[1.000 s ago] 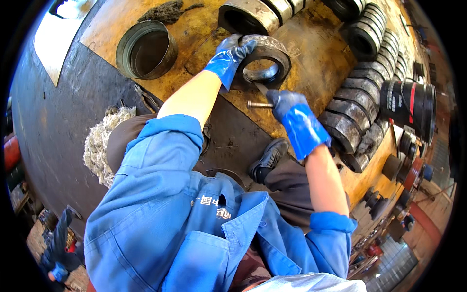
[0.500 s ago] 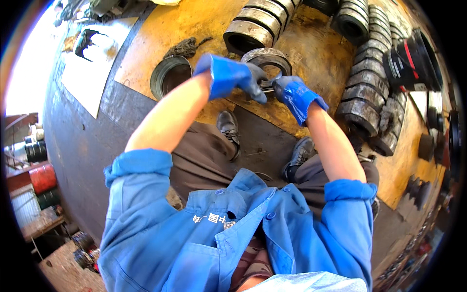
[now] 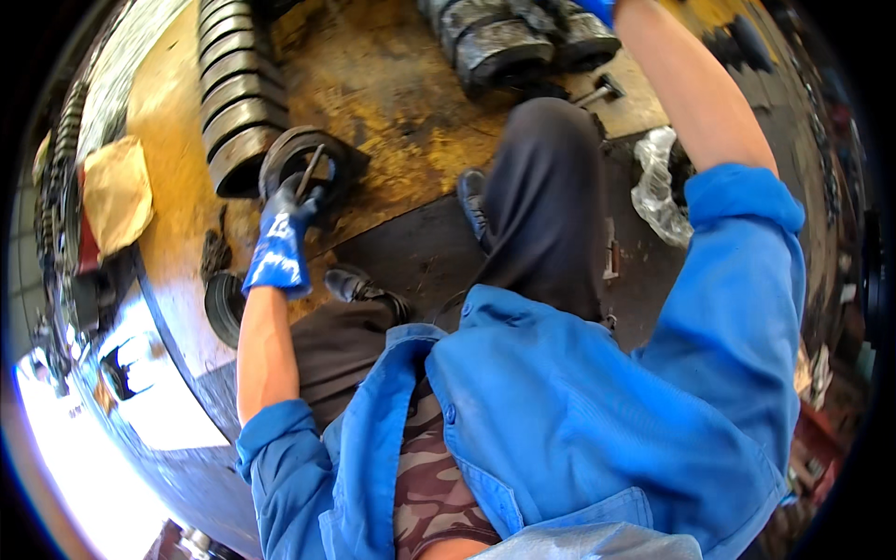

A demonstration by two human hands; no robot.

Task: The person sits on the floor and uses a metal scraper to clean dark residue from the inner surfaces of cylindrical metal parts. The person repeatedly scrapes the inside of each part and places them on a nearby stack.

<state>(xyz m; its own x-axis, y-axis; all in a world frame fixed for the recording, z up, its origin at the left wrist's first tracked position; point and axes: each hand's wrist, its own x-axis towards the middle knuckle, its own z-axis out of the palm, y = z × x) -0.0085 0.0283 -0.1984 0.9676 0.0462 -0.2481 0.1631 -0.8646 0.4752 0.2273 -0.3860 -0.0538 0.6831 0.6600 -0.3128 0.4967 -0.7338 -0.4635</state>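
Observation:
My left hand (image 3: 291, 222), in a blue and grey glove, is closed round a thin metal rod (image 3: 312, 170). The rod slants up across the opening of a thick dark metal ring (image 3: 276, 161), which lies at the near end of a row of similar rings (image 3: 233, 98). My right arm stretches up to the far right. Of my right hand (image 3: 600, 7) only a bit of blue glove shows at the top edge, close to greasy stacked rings (image 3: 504, 58); its fingers are cut off.
A round tin (image 3: 224, 308) and a dark rag (image 3: 215, 257) lie left of my left hand. Brown paper (image 3: 119, 194) is farther left. Right of my knee are a short metal tool (image 3: 599, 91) and a crumpled clear plastic bag (image 3: 661, 191). Yellow-stained sheet (image 3: 392, 131) covers the floor.
My view has swung to the right. My hands, close together before at the ring, are now far apart: the left stays by the ring, the right has reached out to the far right.

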